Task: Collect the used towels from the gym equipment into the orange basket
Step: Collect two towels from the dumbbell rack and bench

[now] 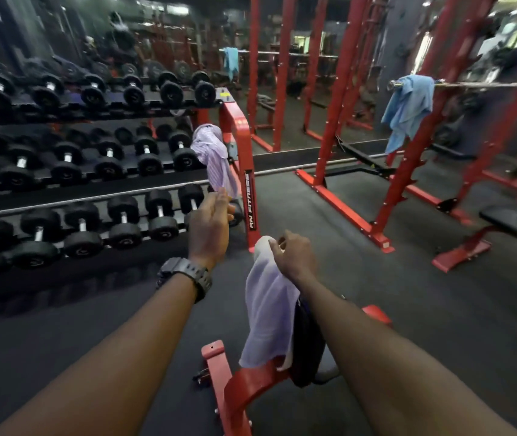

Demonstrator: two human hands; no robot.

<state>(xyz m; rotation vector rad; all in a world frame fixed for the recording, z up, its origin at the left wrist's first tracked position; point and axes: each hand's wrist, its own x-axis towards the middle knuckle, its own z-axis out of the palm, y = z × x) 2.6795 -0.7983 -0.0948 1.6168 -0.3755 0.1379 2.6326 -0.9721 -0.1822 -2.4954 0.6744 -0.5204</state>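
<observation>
A lilac striped towel (214, 155) hangs over the right end of the dumbbell rack (244, 184). My left hand (210, 223), with a black watch on the wrist, reaches up with its fingertips at the towel's lower edge; whether they pinch it I cannot tell. My right hand (293, 254) is closed on a white towel (266, 306) that hangs down over a red bench. A blue towel (408, 110) is draped over a barbell in the red squat rack at the right. No orange basket shows in this view.
Three tiers of black dumbbells (81, 225) fill the left. A red bench frame (235, 385) stands right below my arms. Red power racks (345, 171) stand ahead on the right, and a second bench (483, 237) at the far right. A mirror wall behind reflects another blue towel (231, 62).
</observation>
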